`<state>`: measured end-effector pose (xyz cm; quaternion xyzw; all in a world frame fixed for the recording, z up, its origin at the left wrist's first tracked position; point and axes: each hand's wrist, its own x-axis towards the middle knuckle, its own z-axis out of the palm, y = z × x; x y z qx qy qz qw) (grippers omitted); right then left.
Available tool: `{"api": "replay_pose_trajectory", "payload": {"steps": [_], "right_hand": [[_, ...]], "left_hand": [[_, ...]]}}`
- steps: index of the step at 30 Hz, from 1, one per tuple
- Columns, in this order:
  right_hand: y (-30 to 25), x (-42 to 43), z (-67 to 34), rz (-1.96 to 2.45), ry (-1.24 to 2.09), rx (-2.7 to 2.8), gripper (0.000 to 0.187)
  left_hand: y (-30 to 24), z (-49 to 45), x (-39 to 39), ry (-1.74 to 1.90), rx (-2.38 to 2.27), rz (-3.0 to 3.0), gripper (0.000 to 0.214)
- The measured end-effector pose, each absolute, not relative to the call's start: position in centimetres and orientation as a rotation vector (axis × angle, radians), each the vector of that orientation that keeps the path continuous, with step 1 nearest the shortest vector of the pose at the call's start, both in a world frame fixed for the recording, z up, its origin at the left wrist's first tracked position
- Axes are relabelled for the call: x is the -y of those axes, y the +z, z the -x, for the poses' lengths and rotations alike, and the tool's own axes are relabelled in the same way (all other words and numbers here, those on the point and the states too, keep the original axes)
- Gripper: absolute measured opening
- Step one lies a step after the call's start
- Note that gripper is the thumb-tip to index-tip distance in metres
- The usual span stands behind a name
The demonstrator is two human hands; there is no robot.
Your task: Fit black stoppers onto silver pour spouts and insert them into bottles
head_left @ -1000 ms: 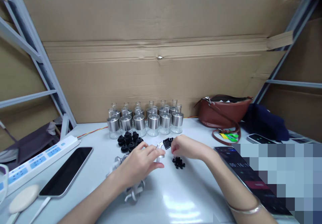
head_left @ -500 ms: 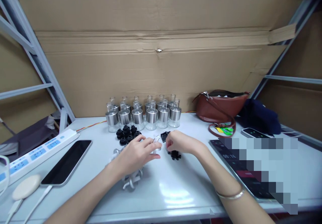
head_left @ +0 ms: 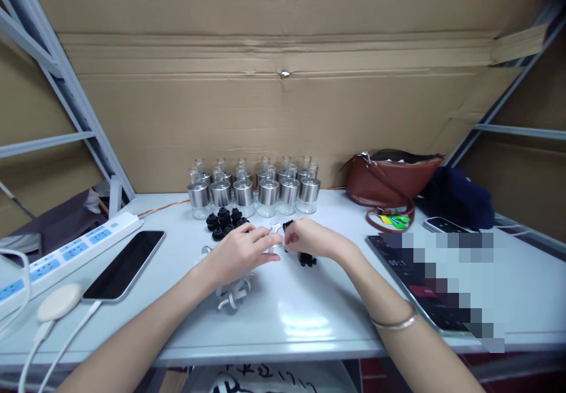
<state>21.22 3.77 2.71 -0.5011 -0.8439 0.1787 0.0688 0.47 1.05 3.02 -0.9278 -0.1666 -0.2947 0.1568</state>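
My left hand [head_left: 241,253] and my right hand [head_left: 309,240] meet near the middle of the white table [head_left: 309,316], fingers pinched together on a small silver-white part [head_left: 275,241] between them. Under my left wrist lies a heap of several similar silver-white parts [head_left: 230,294]. A small pile of tiny black pieces [head_left: 306,258] sits just below my right hand. Black rubber caps [head_left: 223,223] are grouped behind my left hand. Behind them stand two rows of small glass bottles with silver collars [head_left: 254,191].
A dark phone [head_left: 124,264] on a white cable, a round white pad [head_left: 59,302] and a white power strip [head_left: 66,251] lie at the left. A brown bag [head_left: 391,181], dark cloth [head_left: 460,204] and a tablet [head_left: 411,275] sit at the right. Cardboard walls the back.
The camera tilted down and pulled back, so the table's front edge shows. My hands have come closer together; the right one shifted left to meet the left at the small part.
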Motion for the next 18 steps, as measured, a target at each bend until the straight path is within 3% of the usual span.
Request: {"api": "replay_pose_trajectory", "payload": {"steps": [9,13,18], "right_hand": [[3.8,-3.1,-20.7,1.188,0.764,2.283,0.006],[4.7,-2.8,-20.8,0.91,1.095,1.955,0.012],[5.3,-3.0,-21.2,0.833,1.217,1.781,0.021]], "left_hand": [[2.9,-0.4,-1.3,-0.859,0.476,2.615,0.022],[2.8,-0.5,-1.3,-0.911,0.49,2.56,0.022],[2.8,-0.7,-1.3,-0.942,0.509,2.552,0.023]]}}
